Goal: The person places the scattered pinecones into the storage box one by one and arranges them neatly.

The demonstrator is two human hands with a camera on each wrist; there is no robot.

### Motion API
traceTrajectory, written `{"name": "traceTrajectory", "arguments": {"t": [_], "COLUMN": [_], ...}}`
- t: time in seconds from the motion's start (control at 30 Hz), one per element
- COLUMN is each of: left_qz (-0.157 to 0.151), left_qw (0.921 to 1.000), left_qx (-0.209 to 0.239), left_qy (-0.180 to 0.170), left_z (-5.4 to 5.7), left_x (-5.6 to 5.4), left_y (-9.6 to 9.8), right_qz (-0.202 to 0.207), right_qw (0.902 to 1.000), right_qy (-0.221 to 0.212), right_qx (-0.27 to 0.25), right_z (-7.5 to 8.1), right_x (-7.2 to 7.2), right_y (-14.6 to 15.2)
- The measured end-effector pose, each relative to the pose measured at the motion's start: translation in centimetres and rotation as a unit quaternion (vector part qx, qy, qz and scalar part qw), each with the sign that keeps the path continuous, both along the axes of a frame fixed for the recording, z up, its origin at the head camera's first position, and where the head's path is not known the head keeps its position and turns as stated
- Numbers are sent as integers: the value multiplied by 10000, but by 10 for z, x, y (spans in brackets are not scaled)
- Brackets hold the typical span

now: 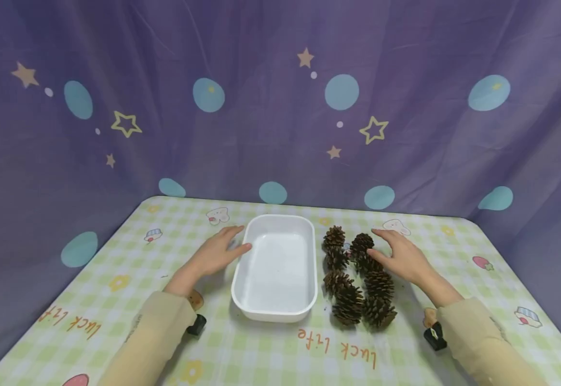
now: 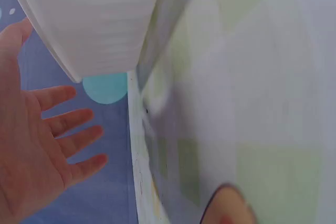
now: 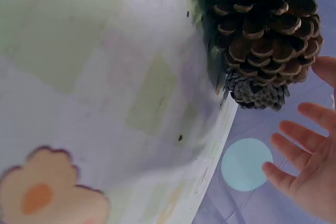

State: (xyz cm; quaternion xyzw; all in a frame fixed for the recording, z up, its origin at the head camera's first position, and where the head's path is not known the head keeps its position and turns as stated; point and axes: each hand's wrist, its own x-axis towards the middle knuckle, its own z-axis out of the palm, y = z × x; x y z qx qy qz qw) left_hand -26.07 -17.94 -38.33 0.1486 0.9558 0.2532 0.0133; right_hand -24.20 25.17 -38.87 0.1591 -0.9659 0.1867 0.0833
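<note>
A white rectangular plastic tub point(image 1: 275, 316) stands in the middle of the table, its inside bare. My left hand point(image 1: 216, 251) is at the tub's left side, fingers spread and thumb over the rim, holding nothing; in the left wrist view the hand point(image 2: 37, 145) is beside the tub wall point(image 2: 100, 24). To the right of the tub, several brown pine cones point(image 1: 348, 305) lie in two rough columns. My right hand point(image 1: 403, 258) hovers at the right column, fingers extended and nothing held. In the right wrist view a large pine cone point(image 3: 268, 35) is near the thumb of that hand point(image 3: 312, 161).
A checked green and white tablecloth point(image 1: 241, 354) with printed words and small pictures covers the table. Behind it hangs a purple curtain point(image 1: 261, 150) with stars and blue ovals. A dark strap piece point(image 1: 196, 325) shows at the left wrist and another point(image 1: 435, 336) at the right.
</note>
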Motion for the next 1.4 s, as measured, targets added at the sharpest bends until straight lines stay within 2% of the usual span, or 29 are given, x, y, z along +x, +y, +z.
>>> {"name": "traceTrajectory", "arguments": {"t": [0.13,0.33,0.5,0.7,0.83,1.0,1.17,1.4], "left_qz": [35,-14,-143,-193,-219,-170,-196,-313], "left_qw": [9994,9970,9902,9866,9801,9656,9537,9458], "left_qx": [253,759,1372,1576,1847,2323,2677,2864], "left_qy": [-216,-158,-231,-363,-690,-1159,-1358,-1495], "left_z": [-1,-5,-9,-15,-17,-20,-22,-22], "left_x": [2,4,5,7,8,10,10,13], "left_y": [2,3,4,4,5,7,5,4], "right_qz": [286,614,671,682,689,573,395,120], "right_qw": [9995,9972,9961,9957,9960,9974,9987,9994], "right_qy": [57,223,102,-43,-32,-154,-247,-329], "right_qx": [133,358,567,619,570,412,205,-24], "right_z": [2,5,4,3,2,3,5,3], "right_x": [-4,-10,-14,-19,-22,-26,-30,-35], "right_y": [-9,-25,-33,-36,-34,-31,-28,-23]}}
